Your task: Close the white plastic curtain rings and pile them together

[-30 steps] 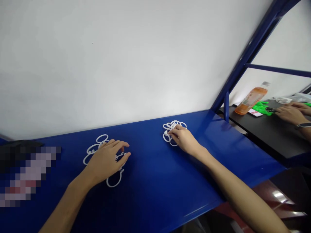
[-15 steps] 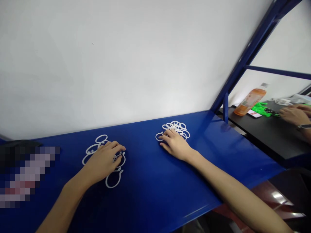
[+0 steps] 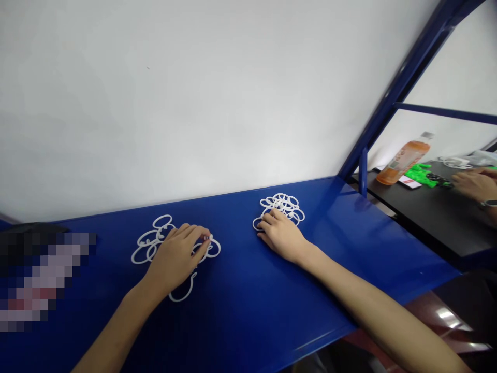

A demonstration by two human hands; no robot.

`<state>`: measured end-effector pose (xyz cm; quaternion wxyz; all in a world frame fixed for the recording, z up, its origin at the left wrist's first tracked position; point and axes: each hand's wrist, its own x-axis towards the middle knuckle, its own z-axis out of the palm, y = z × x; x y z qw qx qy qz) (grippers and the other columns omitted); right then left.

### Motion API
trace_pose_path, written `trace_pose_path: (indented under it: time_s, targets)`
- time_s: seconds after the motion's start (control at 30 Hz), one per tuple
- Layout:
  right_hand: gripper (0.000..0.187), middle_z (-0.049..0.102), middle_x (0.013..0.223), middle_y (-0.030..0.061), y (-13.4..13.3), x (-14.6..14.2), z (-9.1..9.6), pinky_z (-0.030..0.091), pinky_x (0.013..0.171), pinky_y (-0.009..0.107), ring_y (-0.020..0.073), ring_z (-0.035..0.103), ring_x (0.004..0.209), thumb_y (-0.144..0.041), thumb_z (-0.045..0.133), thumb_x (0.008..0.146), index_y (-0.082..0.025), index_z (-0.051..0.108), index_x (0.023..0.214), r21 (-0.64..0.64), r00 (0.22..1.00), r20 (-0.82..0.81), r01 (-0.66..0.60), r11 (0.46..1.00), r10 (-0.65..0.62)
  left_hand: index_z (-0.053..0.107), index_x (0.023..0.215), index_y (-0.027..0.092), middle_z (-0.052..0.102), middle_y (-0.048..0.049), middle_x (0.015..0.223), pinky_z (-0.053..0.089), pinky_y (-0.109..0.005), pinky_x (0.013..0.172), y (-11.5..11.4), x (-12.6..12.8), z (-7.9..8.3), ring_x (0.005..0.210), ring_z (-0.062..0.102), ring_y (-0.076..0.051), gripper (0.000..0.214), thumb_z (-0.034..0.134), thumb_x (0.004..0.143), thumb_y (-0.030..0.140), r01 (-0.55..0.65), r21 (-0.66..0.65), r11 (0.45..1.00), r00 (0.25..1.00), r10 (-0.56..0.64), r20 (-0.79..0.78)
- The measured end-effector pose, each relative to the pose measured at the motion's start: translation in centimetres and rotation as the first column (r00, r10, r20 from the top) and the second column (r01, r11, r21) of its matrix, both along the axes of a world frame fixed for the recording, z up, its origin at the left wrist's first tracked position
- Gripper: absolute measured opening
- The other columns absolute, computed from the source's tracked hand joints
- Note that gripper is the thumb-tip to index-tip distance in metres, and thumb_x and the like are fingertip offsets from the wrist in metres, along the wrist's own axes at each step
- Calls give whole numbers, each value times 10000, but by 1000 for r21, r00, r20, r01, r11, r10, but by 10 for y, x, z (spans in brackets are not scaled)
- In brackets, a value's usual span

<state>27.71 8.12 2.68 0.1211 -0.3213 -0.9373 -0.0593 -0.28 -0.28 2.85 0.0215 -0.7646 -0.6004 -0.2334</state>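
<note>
The left hand pinches a white ring beside a loose ring cluster; the right hand bends over a ring heap, its grip unclear. Blue surface stretches between them, its back edge along the wall. Rightward, a bottle holds orange liquid.

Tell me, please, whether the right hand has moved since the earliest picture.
Yes: judged against the blue post, the right hand has shifted a little left and farther out from the white wall.
</note>
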Motion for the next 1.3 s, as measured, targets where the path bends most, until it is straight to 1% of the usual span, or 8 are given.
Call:
trace_pose_path:
  time_s: [0.17,0.37,0.47,0.57,0.67,0.87,1.1,1.3]
  targets:
    - [206,644,979,151,-10,-1,7,503,873,459,276,536,929,-269,569,974,-118,691,1043,28,998,-59,2,1000,-1,609,966,237,701,-20,928,466,-380,859,-3,7,1,891,648,-217,173,486,963,360,41,72,997,999,-42,5]
    - [379,644,1179,136,-36,-10,13,543,902,387,234,607,1058,-372,513,1015,-143,533,1316,-132,889,-400,-299,945,225,642,914,242,708,0,868,488,-327,832,-10,28,3,846,652,-173,179,518,960,362,130,88,988,977,-143,161]
    - [254,680,1054,93,-43,-15,7,566,796,314,177,666,918,-307,501,1023,-165,555,1227,-269,847,-494,-361,893,194,659,877,247,703,12,812,523,-287,768,-16,41,6,792,663,-158,199,559,933,410,122,51,991,947,-131,294]
    - [171,691,1002,77,-44,-16,2,564,784,293,155,679,866,-238,473,1029,-168,584,1138,-304,817,-551,-388,870,172,670,935,253,721,22,816,545,-263,705,-19,47,7,760,688,-153,195,621,887,436,103,-15,995,906,-88,414]
    - [179,694,1017,80,-43,-16,2,563,801,290,155,676,889,-232,460,1035,-168,603,1121,-304,798,-566,-434,848,206,687,967,270,733,34,811,549,-258,697,-19,48,7,759,696,-150,163,639,872,395,122,-47,991,882,-87,463]
    - [236,688,984,82,-45,-17,4,552,807,288,159,640,894,-202,406,1051,-151,632,1097,-267,782,-538,-514,815,316,682,731,260,707,37,720,528,-277,769,-19,50,7,725,651,-139,203,560,892,271,215,-29,976,879,-181,441]
    - [294,665,931,102,-46,-14,5,533,724,281,164,608,818,-224,364,1061,-125,638,1096,-215,805,-471,-501,838,360,644,659,238,676,39,698,485,-259,742,-19,52,5,724,620,-123,278,542,904,156,305,39,952,870,-294,396]
    - [287,670,969,91,-40,-15,4,542,788,281,163,618,878,-225,379,1059,-141,641,1143,-220,798,-502,-489,844,332,661,726,230,685,37,717,477,-258,757,-14,49,3,733,608,-119,276,527,962,182,352,135,926,874,-376,307]
